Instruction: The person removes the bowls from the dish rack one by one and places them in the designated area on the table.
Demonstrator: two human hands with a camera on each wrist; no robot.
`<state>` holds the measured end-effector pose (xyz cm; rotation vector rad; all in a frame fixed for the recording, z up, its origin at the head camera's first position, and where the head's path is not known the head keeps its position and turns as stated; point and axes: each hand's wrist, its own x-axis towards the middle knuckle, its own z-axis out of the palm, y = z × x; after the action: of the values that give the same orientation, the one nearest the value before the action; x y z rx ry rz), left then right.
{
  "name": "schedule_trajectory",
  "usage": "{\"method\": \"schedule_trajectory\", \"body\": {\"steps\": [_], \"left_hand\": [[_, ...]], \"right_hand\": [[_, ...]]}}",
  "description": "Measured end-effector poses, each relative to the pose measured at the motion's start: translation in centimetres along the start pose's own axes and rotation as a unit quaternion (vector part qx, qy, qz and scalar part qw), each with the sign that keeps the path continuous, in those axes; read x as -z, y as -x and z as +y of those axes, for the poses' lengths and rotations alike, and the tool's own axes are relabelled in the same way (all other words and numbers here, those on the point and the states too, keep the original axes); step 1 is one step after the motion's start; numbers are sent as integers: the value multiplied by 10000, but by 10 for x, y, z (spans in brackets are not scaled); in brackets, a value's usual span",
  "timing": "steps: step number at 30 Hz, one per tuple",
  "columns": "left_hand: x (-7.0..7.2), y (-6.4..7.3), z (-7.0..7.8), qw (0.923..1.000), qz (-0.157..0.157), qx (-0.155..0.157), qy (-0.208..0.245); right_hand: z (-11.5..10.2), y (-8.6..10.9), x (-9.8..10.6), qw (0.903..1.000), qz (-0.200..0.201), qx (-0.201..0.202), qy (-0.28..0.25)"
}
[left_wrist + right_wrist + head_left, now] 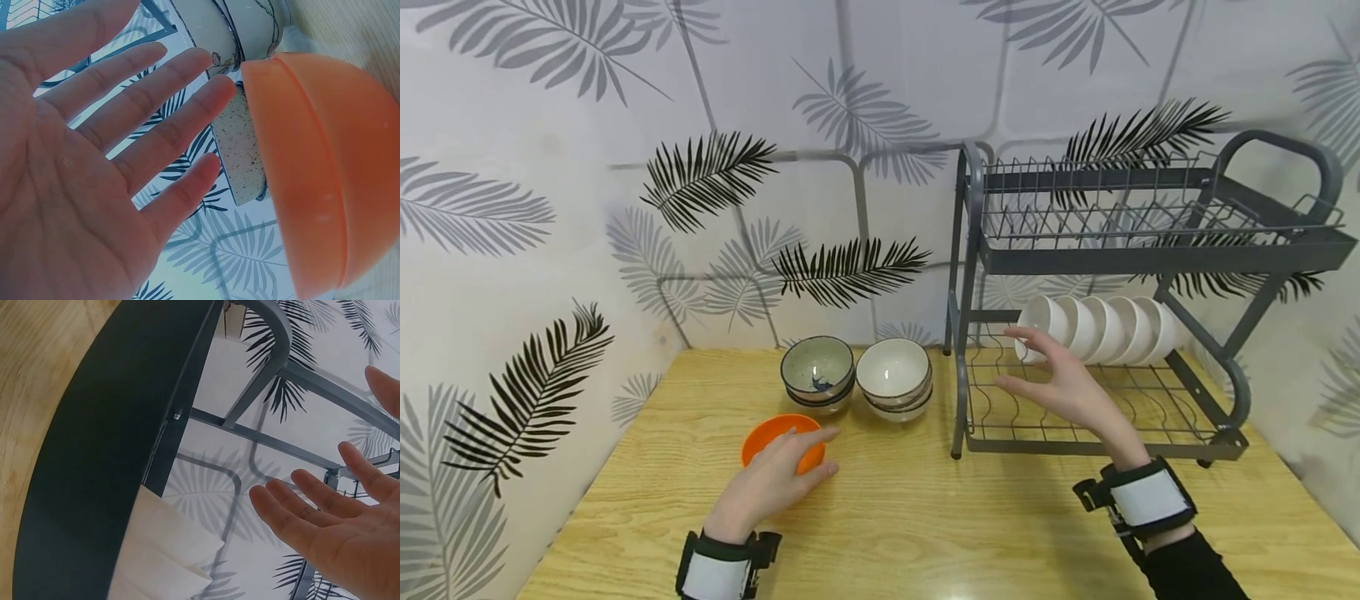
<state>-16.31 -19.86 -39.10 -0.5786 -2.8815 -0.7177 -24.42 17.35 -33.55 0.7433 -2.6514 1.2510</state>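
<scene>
My left hand (772,477) hovers over an orange bowl (786,437) on the table, its fingers spread and nothing held. In the left wrist view that orange bowl (312,169) stands beside the straight fingertips. My right hand (1063,383) reaches toward the rack's lower tier, thumb and fingers apart and holding nothing. Behind it several white bowls (1152,331) stand on edge in a row on that tier. In the right wrist view the open palm (350,537) is apart from the white bowls (162,550); contact cannot be made out in the head view.
A grey two-tier dish rack (1165,260) stands at the right, its upper tier wire. Behind the orange bowl are a stack of speckled greenish bowls (817,363) and a stack of cream bowls (892,369). Leaf-patterned covering (700,83) backs the wooden table (910,517).
</scene>
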Motion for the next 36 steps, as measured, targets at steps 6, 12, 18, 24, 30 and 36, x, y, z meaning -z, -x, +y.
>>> {"method": "schedule_trajectory", "body": {"steps": [6,12,18,24,30,36], "left_hand": [[-1,1,0,10000,-69,64,-3],[-1,-1,0,9999,-131,60,26],[-1,-2,0,9998,-194,51,1],[1,-2,1,9998,-207,43,-5],[1,-1,2,9997,-242,82,51],[1,-1,2,9997,-230,25,52]], "right_hand": [[5,-1,0,9999,-49,-105,7],[11,-1,0,9996,-94,-210,148],[18,-1,-2,9995,-130,-247,136],[22,0,-3,9992,-152,-321,159],[25,-1,-5,9991,-189,-381,92],[28,-2,-7,9990,-224,-386,34]]}}
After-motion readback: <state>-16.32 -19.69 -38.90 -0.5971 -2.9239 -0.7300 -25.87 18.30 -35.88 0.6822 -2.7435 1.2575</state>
